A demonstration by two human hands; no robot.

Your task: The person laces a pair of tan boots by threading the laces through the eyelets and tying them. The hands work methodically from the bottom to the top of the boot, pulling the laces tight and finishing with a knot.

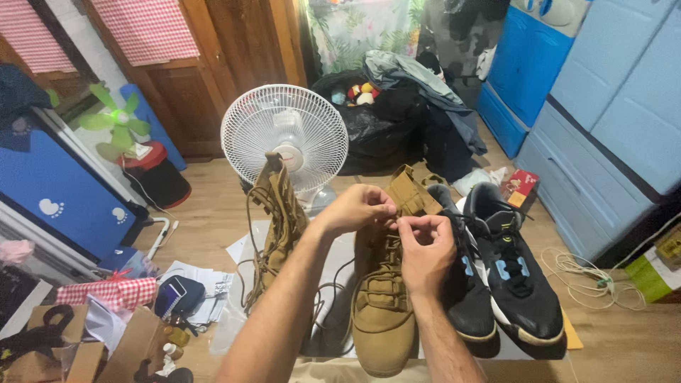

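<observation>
We pinch a brown lace [394,221] between our left hand [355,208] and right hand [424,250], both clamped, above the upright tan suede lace-up boot [381,305].

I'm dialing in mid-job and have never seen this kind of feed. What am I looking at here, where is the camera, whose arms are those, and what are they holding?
There is no machine here: the single picture comes from a camera worn on a person's head, looking down along their own two bare arms. The left hand and right hand meet at the top of a tan lace-up boot, pinching its lace near the open collar. The matching second boot stands to the left, its laces hanging loose. To the right sit two black sneakers with blue accents. All the footwear rests on sheets laid over a wooden floor. Behind stands a white fan, with a black bag of clothes beyond it, and boxes and papers lie at lower left.
</observation>
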